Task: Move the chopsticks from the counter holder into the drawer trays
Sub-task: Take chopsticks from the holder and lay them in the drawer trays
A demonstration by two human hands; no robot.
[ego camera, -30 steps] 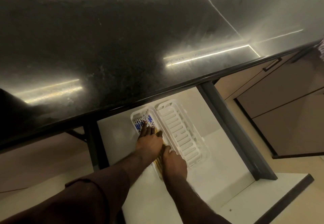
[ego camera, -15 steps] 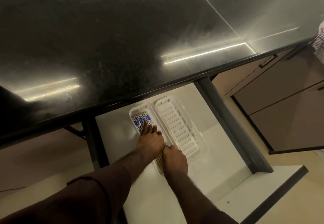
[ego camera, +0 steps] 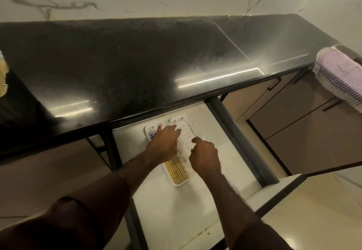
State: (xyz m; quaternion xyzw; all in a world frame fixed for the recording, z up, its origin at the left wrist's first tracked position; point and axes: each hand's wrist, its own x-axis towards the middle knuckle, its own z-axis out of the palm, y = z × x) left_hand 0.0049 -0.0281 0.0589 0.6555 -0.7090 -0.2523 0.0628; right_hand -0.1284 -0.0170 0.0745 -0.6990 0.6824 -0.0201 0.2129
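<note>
Chopsticks point(ego camera: 176, 168) in left tray point(ego camera: 179, 182)

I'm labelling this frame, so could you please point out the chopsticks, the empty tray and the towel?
chopsticks point(ego camera: 177, 168): head view, bare wooden ends below the left hand.
empty tray point(ego camera: 186, 130): head view, ribbed floor.
towel point(ego camera: 340, 73): head view, middle of the striped cloth.

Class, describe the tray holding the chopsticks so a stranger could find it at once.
Below the black counter an open white drawer holds two white trays side by side. It is the left tray, under the left hand; only it holds chopsticks, while the right tray shows bare slots.
</note>
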